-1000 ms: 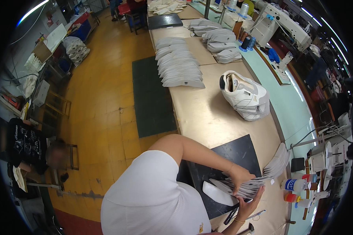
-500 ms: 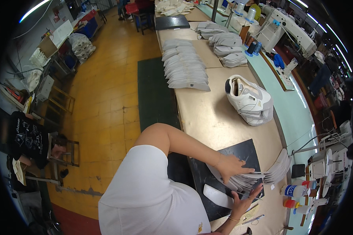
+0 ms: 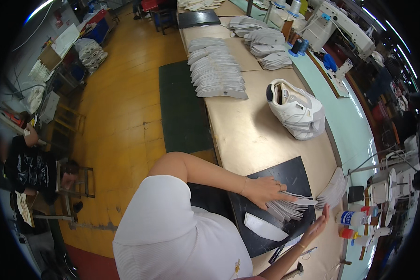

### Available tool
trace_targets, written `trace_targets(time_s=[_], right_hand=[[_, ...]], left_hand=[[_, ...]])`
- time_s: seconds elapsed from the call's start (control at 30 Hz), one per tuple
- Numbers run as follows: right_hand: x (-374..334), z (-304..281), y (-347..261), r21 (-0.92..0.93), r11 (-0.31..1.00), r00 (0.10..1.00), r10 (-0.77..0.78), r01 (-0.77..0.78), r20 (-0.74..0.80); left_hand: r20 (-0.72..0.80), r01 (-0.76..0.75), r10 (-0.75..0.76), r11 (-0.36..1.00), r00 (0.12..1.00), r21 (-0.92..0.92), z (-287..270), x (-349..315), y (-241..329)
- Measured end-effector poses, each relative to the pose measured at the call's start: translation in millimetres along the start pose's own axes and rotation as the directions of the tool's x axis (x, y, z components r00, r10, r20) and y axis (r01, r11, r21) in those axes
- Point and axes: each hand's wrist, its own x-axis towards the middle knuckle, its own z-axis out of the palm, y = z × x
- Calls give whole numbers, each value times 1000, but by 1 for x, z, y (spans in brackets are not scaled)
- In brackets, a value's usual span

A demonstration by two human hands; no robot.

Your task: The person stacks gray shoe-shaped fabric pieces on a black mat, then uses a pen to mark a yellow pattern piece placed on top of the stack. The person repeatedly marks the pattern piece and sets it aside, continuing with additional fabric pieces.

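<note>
My left hand [image 3: 265, 191] lies palm down over a fanned bundle of thin grey curved pieces [image 3: 287, 210], its fingers stretched across their upper ends. The bundle rests on a black board [image 3: 289, 170]. My right hand [image 3: 316, 226] is raised at the board's right edge, fingers extended and apart, with nothing visible in it. Just beyond its fingertips stands a second fan of similar grey pieces [image 3: 332, 189]. One white curved piece [image 3: 265, 227] lies flat on the board, near my body. The underside of my left hand is hidden.
Farther up the table [image 3: 240, 144] stand nested white-and-grey shoe uppers [image 3: 296, 112] and a long row of grey pieces [image 3: 217, 70]. Bottles [image 3: 352, 218] stand at right; a small hammer [image 3: 296, 270] lies near my right forearm. A sewing machine [image 3: 336, 30] is beyond; another person [image 3: 30, 161] sits left.
My right hand has moved right and away from the bundle, toward the second fan. My left hand has shifted slightly left and up in the picture, still on the pieces. The view has shifted slightly.
</note>
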Motion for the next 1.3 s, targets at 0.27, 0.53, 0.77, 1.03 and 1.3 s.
trace_targets(time_s=[0.27,0.53,0.77,1.03,1.3], right_hand=[[-22,28,-29,267,959,975,31,-91,221],[-53,17,-53,146,969,957,162,-201,242],[-36,42,-62,45,940,937,333,-339,106],[-53,29,-48,432,829,918,222,-355,328],[-82,36,-63,418,873,968,218,-252,127]], left_hand=[[2,-215,216,975,976,63,-14,-14,1],[51,-84,79,991,996,106,-22,-27,-26],[-45,-45,46,999,998,27,-9,-43,-30],[-126,-50,29,984,992,-170,12,-23,-14],[15,-102,102,993,995,53,-2,-14,-5]])
